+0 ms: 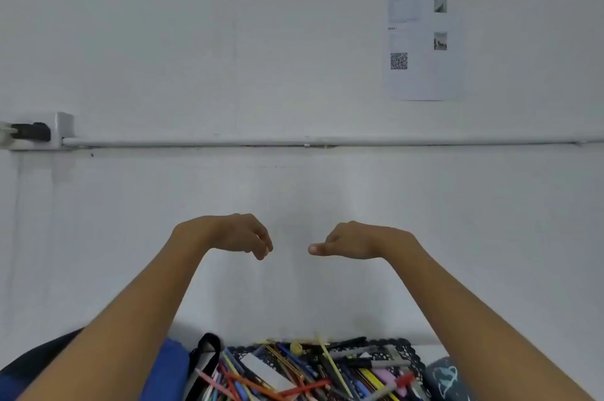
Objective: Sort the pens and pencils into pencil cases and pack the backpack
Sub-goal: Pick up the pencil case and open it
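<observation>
Both my arms are stretched out in front of a white wall. My left hand (240, 234) hangs with loosely curled fingers and holds nothing. My right hand (356, 240) mirrors it, thumb pointing left, also empty. Far below them, at the bottom edge, a heap of pens and pencils (313, 374) in many colours lies on a black lace-edged tray (403, 344). A blue and dark backpack (170, 371) with a black strap (206, 355) sits at the bottom left, partly hidden by my left arm. A dark blue pencil case (443, 377) with a pale print shows at the bottom right.
A white conduit pipe (327, 141) runs across the wall from a socket box with a black plug (32, 131) at the left. A printed sheet with a QR code (423, 42) is stuck on the wall at the upper right.
</observation>
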### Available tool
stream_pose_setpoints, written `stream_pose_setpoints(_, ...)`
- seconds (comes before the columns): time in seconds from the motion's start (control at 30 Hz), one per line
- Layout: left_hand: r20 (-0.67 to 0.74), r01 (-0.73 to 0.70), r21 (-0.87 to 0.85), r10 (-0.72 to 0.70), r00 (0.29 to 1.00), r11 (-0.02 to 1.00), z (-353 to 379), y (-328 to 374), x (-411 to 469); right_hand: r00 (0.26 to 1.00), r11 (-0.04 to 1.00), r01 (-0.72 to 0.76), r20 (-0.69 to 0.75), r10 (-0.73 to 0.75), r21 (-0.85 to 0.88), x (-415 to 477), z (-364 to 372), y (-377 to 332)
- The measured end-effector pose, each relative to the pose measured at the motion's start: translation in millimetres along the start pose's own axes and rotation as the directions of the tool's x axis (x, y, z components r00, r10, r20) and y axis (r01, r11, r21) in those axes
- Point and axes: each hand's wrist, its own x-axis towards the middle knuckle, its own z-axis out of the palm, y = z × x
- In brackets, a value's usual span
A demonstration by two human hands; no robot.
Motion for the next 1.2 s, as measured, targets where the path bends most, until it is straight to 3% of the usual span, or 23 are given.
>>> stream_pose_setpoints(0.4, 0.167, -0.075, -0.037, 0.081, 0.983, 0.996, 74.2, 33.9, -63.9, 0.992, 1.0, -0.006, 0.124, 0.008, -0.017, -97.2, 31.0, 16.6)
stream_pose_setpoints(0.83, 0.325, -0.239, -0.132, 0.27, 0.906, 0.962, 186.3, 109.2, -94.6, 0.928, 0.959, -0.272, 0.284, 0.239, 0.082, -217.2, 104.9, 87.3)
stream_pose_setpoints(1.03, 0.417, -0.183, -0.233, 0.268, 0.868, 0.955, 259.8, 129.0, -96.1, 0.889, 0.94, -0.335, 0.31, 0.336, -0.057, -252.6, 151.1, 120.8)
stream_pose_setpoints(1.2, 0.467, -0.115, -0.307, 0.255, 0.847, 0.945, 312.5, 126.4, -103.9, 0.87, 0.908, -0.419, 0.276, 0.409, -0.025, -270.9, 177.8, 131.4)
